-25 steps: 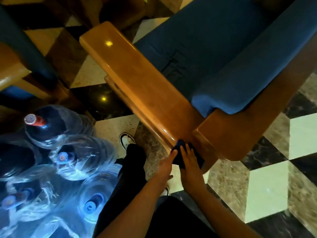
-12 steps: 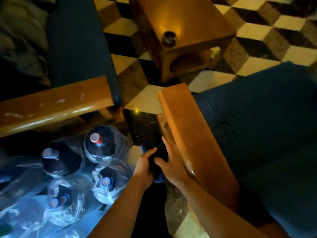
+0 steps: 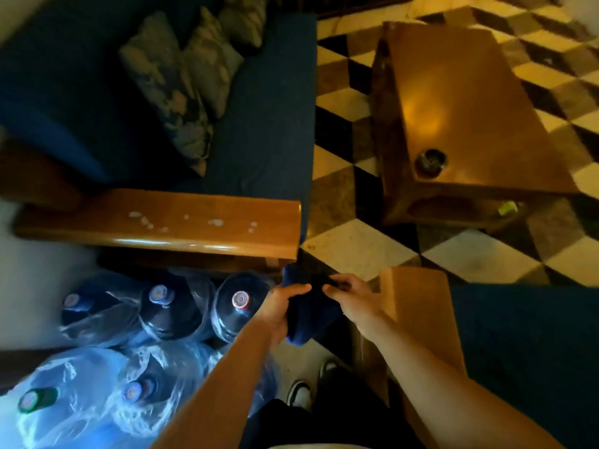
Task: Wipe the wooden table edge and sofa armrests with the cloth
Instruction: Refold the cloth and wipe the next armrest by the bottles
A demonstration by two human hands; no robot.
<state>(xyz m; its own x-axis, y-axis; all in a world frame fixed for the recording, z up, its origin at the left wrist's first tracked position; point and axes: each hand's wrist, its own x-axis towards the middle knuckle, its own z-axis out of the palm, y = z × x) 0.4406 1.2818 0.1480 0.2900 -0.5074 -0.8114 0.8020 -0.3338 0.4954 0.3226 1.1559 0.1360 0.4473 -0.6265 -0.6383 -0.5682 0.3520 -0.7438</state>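
Observation:
A dark blue cloth [image 3: 308,315] hangs between both hands in the air, above the floor. My left hand [image 3: 282,306] grips its left side and my right hand [image 3: 351,298] pinches its right side. A wooden sofa armrest [image 3: 162,222] with pale spots runs across the left, just beyond the hands. A second wooden armrest [image 3: 418,306] lies right of my right hand. The wooden table [image 3: 463,102] stands at the upper right, apart from both hands.
Several large water bottles [image 3: 240,306] wrapped in plastic crowd the floor at the lower left. A small round dish [image 3: 431,162] sits on the table. Patterned cushions [image 3: 181,79] lie on the blue sofa seat [image 3: 259,124]. Checkered tiles [image 3: 353,251] cover the floor.
The view swung left from the right armchair to the other sofa. Both hands lifted the cloth off the right armrest and now hold it in the air between the two armrests.

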